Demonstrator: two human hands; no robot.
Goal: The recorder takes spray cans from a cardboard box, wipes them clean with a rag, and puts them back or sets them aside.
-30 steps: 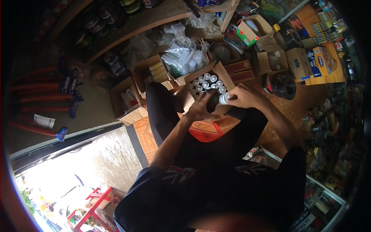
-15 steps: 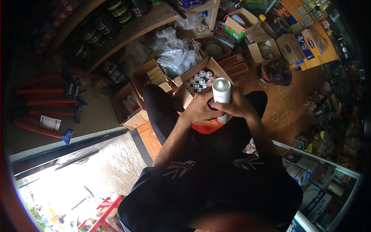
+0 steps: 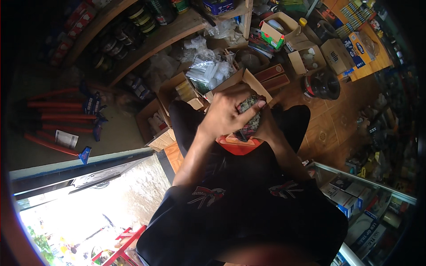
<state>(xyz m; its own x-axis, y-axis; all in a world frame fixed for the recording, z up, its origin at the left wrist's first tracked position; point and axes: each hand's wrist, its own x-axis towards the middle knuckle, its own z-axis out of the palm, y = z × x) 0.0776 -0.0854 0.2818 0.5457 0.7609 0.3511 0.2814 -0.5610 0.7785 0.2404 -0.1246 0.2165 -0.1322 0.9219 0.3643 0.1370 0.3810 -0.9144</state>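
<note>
My left hand (image 3: 227, 111) is closed on a speckled dark rag (image 3: 248, 117), green-black with pink patches, its thumb lying across the top. Against the rag's other side is my right hand (image 3: 269, 126). It is curled, its fingers mostly hidden, and I cannot make out what it grips. The white tube seen earlier is not visible now. Just beyond my hands stands an open cardboard carton (image 3: 254, 84); my left hand covers its contents. Below the hands, between my legs, is a red plastic surface (image 3: 238, 147).
Left of the carton are more open boxes (image 3: 153, 119) and a clear bag of white pieces (image 3: 208, 71). Red-handled tools (image 3: 62, 117) lie on the left ledge. A dark round container (image 3: 320, 85) stands at right, near a glass case (image 3: 359, 199).
The white tube between my hands has gone out of sight. The rag now shows, with my left hand raised over it. The whole view has shifted slightly.
</note>
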